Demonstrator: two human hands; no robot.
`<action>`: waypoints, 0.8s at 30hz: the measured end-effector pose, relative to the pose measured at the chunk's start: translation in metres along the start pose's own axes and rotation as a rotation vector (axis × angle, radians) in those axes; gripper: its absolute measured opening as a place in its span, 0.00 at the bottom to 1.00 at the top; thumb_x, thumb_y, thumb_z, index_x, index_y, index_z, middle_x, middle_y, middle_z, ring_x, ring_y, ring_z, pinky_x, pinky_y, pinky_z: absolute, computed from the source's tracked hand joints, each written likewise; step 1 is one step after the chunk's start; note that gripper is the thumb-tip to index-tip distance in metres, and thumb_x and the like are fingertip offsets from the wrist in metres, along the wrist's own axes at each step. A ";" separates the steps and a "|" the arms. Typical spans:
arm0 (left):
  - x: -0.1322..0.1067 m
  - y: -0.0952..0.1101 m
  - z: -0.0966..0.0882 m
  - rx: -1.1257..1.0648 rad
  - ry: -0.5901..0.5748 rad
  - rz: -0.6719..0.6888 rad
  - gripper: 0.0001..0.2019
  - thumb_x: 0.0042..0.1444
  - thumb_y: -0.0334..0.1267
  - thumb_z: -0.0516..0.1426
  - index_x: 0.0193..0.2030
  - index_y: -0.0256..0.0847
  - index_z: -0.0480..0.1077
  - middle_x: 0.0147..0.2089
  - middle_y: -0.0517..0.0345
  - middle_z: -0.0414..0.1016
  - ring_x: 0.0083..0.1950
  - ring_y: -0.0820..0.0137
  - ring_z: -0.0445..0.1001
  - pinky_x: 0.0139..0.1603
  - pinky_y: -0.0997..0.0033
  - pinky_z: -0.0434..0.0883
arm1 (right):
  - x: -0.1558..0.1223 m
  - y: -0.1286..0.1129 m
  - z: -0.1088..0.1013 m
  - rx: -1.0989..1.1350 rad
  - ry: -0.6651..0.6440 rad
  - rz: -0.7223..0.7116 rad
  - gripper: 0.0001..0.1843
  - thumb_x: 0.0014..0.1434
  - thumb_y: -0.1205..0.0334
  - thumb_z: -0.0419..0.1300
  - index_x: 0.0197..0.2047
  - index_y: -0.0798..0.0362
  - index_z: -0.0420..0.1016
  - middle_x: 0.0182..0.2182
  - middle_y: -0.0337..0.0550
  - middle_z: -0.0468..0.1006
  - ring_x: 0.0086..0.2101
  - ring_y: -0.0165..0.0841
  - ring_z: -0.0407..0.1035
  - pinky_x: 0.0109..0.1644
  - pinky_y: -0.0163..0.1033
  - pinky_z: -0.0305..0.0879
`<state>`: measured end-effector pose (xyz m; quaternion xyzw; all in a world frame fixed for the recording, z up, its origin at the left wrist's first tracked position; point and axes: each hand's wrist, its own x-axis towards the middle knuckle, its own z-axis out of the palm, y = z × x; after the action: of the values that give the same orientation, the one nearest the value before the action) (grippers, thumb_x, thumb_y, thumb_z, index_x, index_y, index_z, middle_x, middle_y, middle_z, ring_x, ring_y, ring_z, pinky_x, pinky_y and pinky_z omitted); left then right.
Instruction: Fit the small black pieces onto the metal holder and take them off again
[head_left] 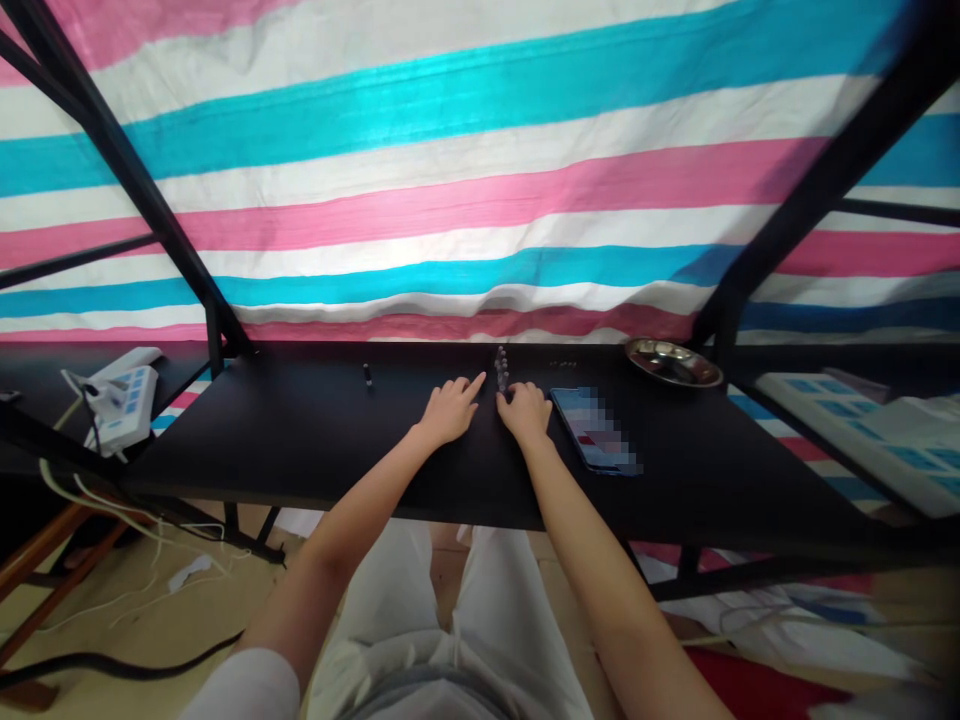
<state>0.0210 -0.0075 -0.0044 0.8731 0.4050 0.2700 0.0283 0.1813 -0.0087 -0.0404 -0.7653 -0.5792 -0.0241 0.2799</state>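
My left hand [450, 410] rests over the black tabletop with its fingers apart and its index finger stretched to the right, holding nothing. Just right of that fingertip stands a small, narrow stack of grey balls [502, 368], upright and knobbly. My right hand [526, 410] is at the foot of this stack, thumb and index finger closed around its lower end. The finger contact is small and partly hidden. A phone [596, 430] with a blurred-out screen lies right of my right hand.
A short dark stick with pale ends [367, 375] lies to the left. Several tiny pieces [564, 364] sit near the back edge. A round metal dish [675, 364] is at the back right. Black frame posts [214, 315] and a striped sheet [465, 190] border the black table [285, 430].
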 end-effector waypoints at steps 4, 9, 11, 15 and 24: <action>0.012 -0.001 0.016 0.018 -0.026 -0.009 0.25 0.52 0.30 0.53 0.59 0.46 0.59 0.46 0.50 0.67 0.43 0.64 0.67 0.41 0.68 0.63 | 0.001 0.000 0.001 0.002 0.014 -0.017 0.14 0.55 0.57 0.53 0.39 0.56 0.73 0.39 0.57 0.71 0.41 0.46 0.64 0.41 0.48 0.56; 0.021 -0.005 0.019 0.077 0.012 -0.008 0.13 0.54 0.31 0.53 0.46 0.41 0.68 0.42 0.49 0.69 0.41 0.63 0.67 0.40 0.67 0.62 | 0.003 0.001 0.005 -0.001 0.034 -0.017 0.14 0.55 0.57 0.53 0.39 0.56 0.73 0.38 0.57 0.72 0.40 0.45 0.63 0.39 0.46 0.56; 0.022 -0.008 0.016 0.087 0.033 -0.030 0.07 0.54 0.32 0.53 0.39 0.40 0.70 0.39 0.50 0.69 0.41 0.64 0.67 0.40 0.67 0.62 | 0.005 0.001 0.006 0.000 0.030 -0.013 0.14 0.55 0.57 0.53 0.39 0.55 0.74 0.39 0.56 0.72 0.40 0.44 0.63 0.39 0.45 0.55; 0.015 -0.021 0.009 0.064 0.030 -0.075 0.06 0.56 0.36 0.52 0.36 0.40 0.69 0.37 0.52 0.71 0.40 0.65 0.67 0.41 0.68 0.63 | 0.008 0.000 0.006 -0.013 -0.019 0.016 0.13 0.56 0.57 0.53 0.39 0.55 0.73 0.39 0.53 0.72 0.41 0.42 0.64 0.39 0.43 0.53; -0.007 -0.042 -0.008 -0.295 0.309 -0.281 0.04 0.54 0.35 0.55 0.35 0.39 0.69 0.33 0.58 0.73 0.32 0.73 0.68 0.38 0.73 0.66 | 0.006 -0.027 -0.006 -0.030 -0.064 -0.309 0.10 0.57 0.61 0.52 0.32 0.54 0.72 0.33 0.47 0.74 0.36 0.37 0.64 0.37 0.39 0.49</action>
<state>-0.0158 0.0148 -0.0117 0.7429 0.4781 0.4499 0.1305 0.1606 -0.0019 -0.0229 -0.6716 -0.6982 -0.0510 0.2426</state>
